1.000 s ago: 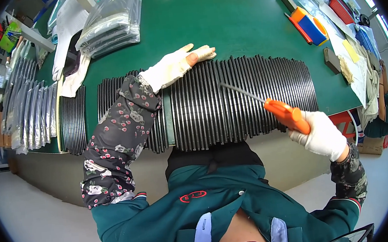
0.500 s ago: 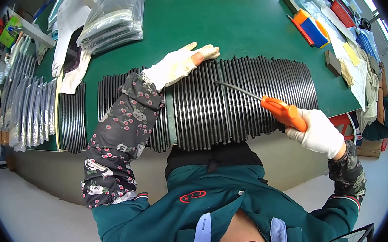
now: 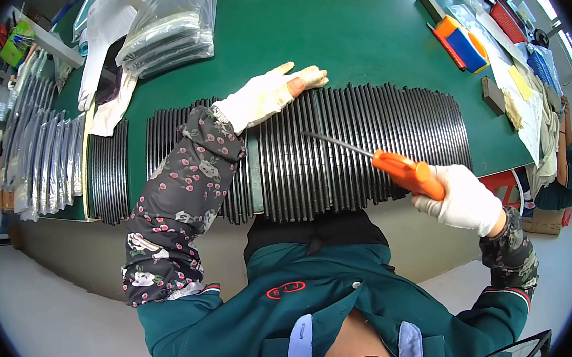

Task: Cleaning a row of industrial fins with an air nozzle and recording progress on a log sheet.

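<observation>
your right hand has its grip wrapped tight around the orange handle of a screwdriver, out past the near edge of the desk at about 4 o'clock. its thin metal shaft runs toward 10 o'clock, and the tip sits over the row of black ribbed strips, near the middle of the row; whether it touches them you cannot tell.

your left hand, gloved in white, lies flat with its grip spread, fingers stretched toward 3 o'clock, resting on the far edge of that same row at about 12 o'clock. the floral sleeve crosses the strips toward 7 o'clock.

the strips lie side by side across the green desk, with a narrow gap near the sleeve and a separate smaller batch at 9 o'clock.

at 11 o'clock a stack of clear plastic bags holds dark flat pieces. at 2 o'clock an orange and blue block lies on the desk.
</observation>
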### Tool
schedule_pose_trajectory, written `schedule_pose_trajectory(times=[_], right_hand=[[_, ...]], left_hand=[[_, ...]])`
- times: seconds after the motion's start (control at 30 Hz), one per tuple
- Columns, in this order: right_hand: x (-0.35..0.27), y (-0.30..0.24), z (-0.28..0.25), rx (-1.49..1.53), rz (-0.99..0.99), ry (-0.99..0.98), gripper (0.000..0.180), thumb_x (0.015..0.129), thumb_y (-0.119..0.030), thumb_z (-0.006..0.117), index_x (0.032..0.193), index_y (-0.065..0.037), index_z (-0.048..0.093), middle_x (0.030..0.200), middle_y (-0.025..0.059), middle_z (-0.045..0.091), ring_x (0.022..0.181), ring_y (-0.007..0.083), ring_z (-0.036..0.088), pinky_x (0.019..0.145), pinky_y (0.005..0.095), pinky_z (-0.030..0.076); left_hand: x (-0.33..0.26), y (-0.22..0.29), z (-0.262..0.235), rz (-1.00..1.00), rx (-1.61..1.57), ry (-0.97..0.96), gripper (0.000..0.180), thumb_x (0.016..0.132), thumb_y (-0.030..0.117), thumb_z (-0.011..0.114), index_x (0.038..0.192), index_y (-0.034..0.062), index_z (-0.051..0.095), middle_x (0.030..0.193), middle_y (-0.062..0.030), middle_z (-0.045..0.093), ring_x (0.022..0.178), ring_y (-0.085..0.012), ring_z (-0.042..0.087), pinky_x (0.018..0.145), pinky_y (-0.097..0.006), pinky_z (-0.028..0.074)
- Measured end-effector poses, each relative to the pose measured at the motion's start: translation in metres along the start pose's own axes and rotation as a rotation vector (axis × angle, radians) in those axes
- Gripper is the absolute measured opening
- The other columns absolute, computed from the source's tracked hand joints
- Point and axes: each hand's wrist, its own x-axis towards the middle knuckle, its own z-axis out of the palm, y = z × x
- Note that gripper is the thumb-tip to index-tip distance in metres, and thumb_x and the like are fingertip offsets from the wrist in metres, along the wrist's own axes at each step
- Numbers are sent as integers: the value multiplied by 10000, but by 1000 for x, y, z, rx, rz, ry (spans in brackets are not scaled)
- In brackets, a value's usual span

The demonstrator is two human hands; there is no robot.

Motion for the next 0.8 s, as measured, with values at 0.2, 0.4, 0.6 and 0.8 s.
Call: schedule_pose_trajectory(times=[0.2,0.4,0.6,0.8], right_hand=[[1,-4,-4,64,83,19,280,748,-215,648,960,-42,589,730,174,604,688,358,586,654,380,474],[-6,-7,-2,69,-32,-99,260,745,-209,645,958,-73,583,713,164,593,668,362,578,633,390,465],[-18,-18,2,11,-33,-212,222,739,-223,652,881,-70,577,699,146,598,651,343,593,622,383,476],[-11,-24,7,1,-88,-181,221,732,-227,661,873,-75,584,677,139,600,626,322,603,606,372,485]], left_hand=[[0,0,-2,41,65,-21,592,940,493,278,1391,108,289,1390,-34,397,1324,-147,292,1114,-398,67],[1,11,-8,-25,66,-34,734,905,596,157,1377,55,306,1382,-70,404,1327,-165,287,1115,-390,71],[-32,39,-35,-30,557,102,448,917,264,426,1340,127,370,1364,-58,413,1276,-247,369,1081,-414,257],[-72,54,-22,-318,1028,-109,552,880,329,477,1346,64,344,1416,-108,310,1342,-274,234,1095,-431,199]])
